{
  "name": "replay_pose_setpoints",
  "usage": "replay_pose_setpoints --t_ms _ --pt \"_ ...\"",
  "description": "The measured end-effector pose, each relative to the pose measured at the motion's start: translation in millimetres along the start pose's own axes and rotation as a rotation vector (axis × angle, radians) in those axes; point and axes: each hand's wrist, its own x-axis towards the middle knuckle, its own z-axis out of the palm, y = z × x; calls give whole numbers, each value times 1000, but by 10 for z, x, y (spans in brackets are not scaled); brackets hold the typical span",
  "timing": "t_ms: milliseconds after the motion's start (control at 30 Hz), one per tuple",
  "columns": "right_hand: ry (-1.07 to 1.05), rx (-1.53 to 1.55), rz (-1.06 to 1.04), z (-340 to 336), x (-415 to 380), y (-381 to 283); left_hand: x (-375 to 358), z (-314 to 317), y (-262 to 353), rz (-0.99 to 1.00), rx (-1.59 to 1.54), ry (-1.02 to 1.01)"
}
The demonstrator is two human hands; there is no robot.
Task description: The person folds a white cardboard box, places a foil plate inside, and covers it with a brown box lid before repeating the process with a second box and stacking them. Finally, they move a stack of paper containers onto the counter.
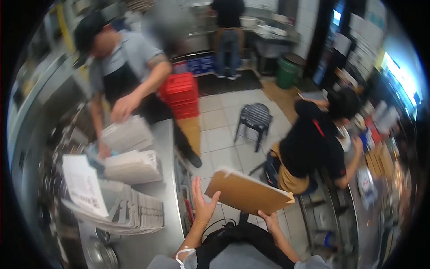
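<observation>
A flat brown cardboard piece [248,190], with pale edges along its top and right corner, is held up tilted in front of me. My right hand [269,222] pinches its lower edge, thumb on the near face. My left hand [204,204] is beside its left edge, fingers stretched upward and thumb tip right at the cardboard. To the left, on a steel counter [172,179], stands a row of pale folded paper bags [139,208]. A white printed sheet [85,186] leans upright against them.
Across the counter a person [130,67] handles more pale bags [132,166]. Another person [309,139] works at the right-hand counter. A dark stool [255,116], red crates [181,94] and a green bin [289,71] stand on the tiled floor. Metal bowls [101,253] lie at lower left.
</observation>
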Motion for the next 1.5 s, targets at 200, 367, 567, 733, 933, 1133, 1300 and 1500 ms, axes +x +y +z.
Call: replay_pose_setpoints --t_ms 200,367,567,733,933,1133,1300,1500 --pt "274 37 -112 -559 -886 92 -320 470 680 183 -333 -265" --pt "465 109 -209 -1150 -1604 293 -774 928 987 200 -508 -365" --pt "748 253 -327 -1972 -2744 515 -1706 1445 1636 327 -643 -685" --pt "787 42 -164 -2916 -3755 970 -2821 1663 2281 330 -779 -1315" --pt "938 410 -177 -3430 -4559 693 -3414 1685 2979 321 -649 -1171" --pt "560 522 -297 -4333 -4357 791 -3240 2136 3250 -105 -779 -1204" --pt "639 346 -186 -4669 -4347 640 -3328 2892 3608 -187 -984 -1318" --pt "1129 248 -304 -5405 -4714 917 -3821 4161 4405 -40 -1084 -1441"
